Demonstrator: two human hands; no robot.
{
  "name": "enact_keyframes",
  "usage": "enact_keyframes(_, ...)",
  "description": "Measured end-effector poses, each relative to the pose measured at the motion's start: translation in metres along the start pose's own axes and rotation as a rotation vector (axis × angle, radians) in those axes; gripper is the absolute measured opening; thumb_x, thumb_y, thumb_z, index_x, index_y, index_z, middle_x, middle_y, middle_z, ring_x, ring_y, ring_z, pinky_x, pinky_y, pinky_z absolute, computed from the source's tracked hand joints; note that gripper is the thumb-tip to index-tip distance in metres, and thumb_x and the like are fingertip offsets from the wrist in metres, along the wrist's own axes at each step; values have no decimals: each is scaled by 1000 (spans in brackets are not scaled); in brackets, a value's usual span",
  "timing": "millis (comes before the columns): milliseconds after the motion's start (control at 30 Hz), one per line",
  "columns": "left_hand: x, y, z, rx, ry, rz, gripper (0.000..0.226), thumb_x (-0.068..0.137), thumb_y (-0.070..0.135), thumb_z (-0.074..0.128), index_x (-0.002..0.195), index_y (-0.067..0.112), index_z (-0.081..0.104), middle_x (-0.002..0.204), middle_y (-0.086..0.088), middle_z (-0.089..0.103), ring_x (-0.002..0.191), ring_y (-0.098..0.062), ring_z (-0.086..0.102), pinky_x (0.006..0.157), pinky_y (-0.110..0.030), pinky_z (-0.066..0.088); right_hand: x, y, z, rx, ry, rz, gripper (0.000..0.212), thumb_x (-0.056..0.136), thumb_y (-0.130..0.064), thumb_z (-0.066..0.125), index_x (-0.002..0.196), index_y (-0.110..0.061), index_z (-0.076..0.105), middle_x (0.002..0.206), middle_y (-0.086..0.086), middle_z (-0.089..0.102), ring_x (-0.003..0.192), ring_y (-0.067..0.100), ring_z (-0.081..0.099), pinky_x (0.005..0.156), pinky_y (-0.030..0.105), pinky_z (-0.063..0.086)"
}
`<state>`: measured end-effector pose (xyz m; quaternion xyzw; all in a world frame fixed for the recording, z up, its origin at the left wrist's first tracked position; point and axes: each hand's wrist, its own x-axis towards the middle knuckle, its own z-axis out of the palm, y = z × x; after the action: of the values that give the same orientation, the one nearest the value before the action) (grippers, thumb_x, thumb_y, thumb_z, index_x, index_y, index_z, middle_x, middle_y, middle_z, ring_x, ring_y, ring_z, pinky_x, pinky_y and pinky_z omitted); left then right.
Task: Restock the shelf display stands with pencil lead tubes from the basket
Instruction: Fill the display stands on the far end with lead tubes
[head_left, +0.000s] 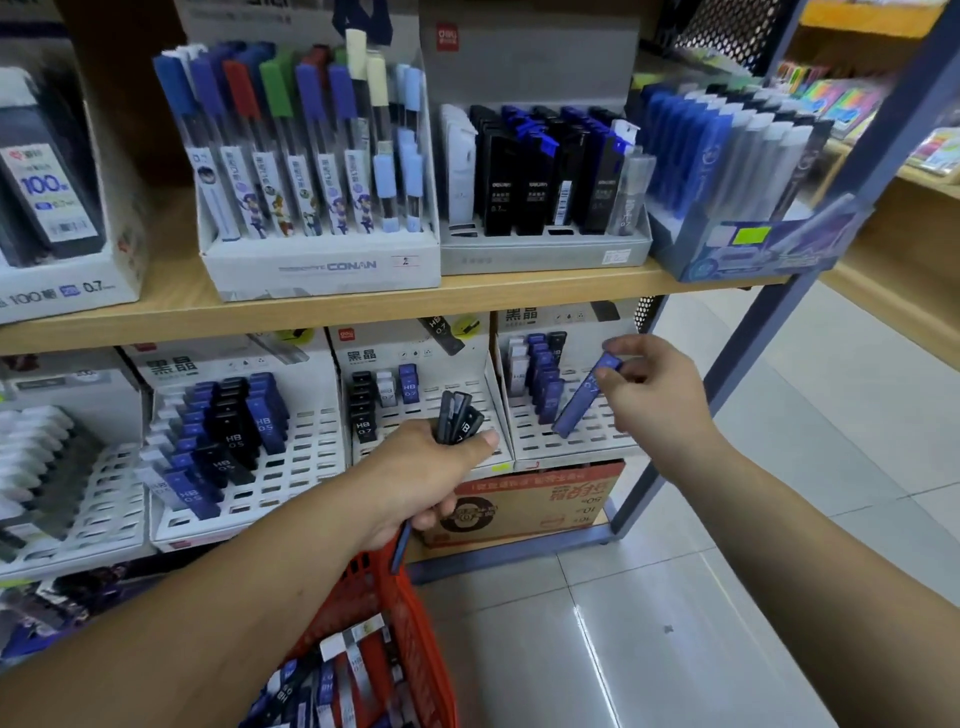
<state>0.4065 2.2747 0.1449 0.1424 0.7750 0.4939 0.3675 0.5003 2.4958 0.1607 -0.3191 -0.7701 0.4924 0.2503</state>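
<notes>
While the right hand (655, 391) pinches a tilted blue lead tube (586, 396) in its grip, lower end touching the white display stand (535, 441), the left hand (427, 470), just left of that stand, clasps a bundle of dark tubes (457, 415). The red basket (415, 639), below and left of the stand, holds more tubes.
</notes>
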Motion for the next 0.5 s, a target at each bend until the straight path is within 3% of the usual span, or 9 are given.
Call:
enact_keyframes(133, 15, 0, 18, -99, -35, -26, 24, 101, 31, 67, 102, 11, 55, 72, -4, 50, 49, -12, 46, 40, -22, 27, 7, 19, -8, -60, -4, -27, 19, 92, -14, 73, 98, -28, 62, 85, -1, 70, 75, 20, 67, 68, 43, 61)
enact_keyframes(300, 25, 2, 27, -215, -52, -91, 13, 98, 12, 63, 91, 8, 53, 67, -6, 54, 46, -14, 44, 38, -17, 20, 7, 33, 0, -130, -139, -88, 22, 94, -14, 72, 90, -32, 60, 82, -1, 72, 64, 16, 60, 60, 36, 54)
enact_keyframes(400, 25, 3, 26, -258, -77, -106, 12, 98, 9, 64, 95, 5, 53, 67, -7, 55, 48, -15, 45, 35, -17, 21, 8, 34, 6, -131, -191, -135, 24, 95, -10, 71, 90, -30, 58, 83, 2, 70, 63, 12, 56, 61, 26, 46)
enact_keyframes(500, 24, 1, 21, -295, -83, -103, 11, 98, 12, 66, 98, 8, 56, 71, -6, 54, 51, -14, 44, 35, -18, 21, 10, 31, 6, -197, -198, -216, 23, 94, -5, 69, 89, -25, 59, 86, -3, 70, 75, 13, 62, 60, 19, 48)
